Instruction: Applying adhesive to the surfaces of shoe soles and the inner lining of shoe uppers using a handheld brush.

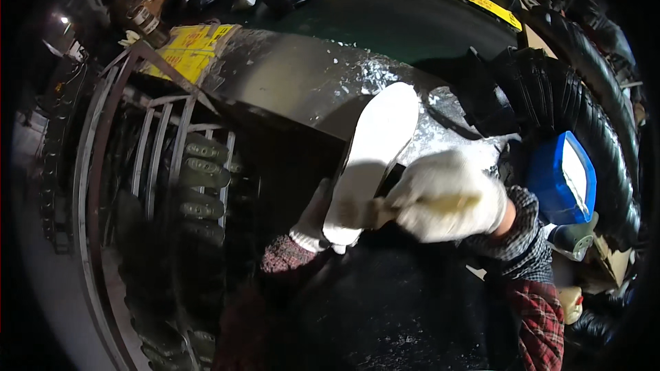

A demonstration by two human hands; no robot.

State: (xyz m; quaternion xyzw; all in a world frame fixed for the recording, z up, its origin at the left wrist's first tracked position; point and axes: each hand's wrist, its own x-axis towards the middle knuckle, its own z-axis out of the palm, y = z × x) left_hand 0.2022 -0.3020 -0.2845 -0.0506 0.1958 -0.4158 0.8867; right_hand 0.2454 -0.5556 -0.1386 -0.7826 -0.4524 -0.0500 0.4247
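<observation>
A long white shoe sole [385, 127] slants in front of me, toe end up and away, its heel end close to my body. My left hand [313, 216], in a pale knit glove, grips the sole along its left side near the heel; most of its fingers are hidden behind it. Over the heel part, my right hand [447, 199] in a thick, stained white glove is closed on a small brush [376, 213]. The brownish brush end is blurred and touches or nearly touches the sole's surface. The rest of the brush is hidden in the glove.
A blue tub [560, 178] with white contents stands at my right, beside black ribbed pieces [550, 89]. Beyond the sole lies a worktop [275, 69] spattered with white. At left stands a metal rack [96, 185] holding several dark green soles [205, 165].
</observation>
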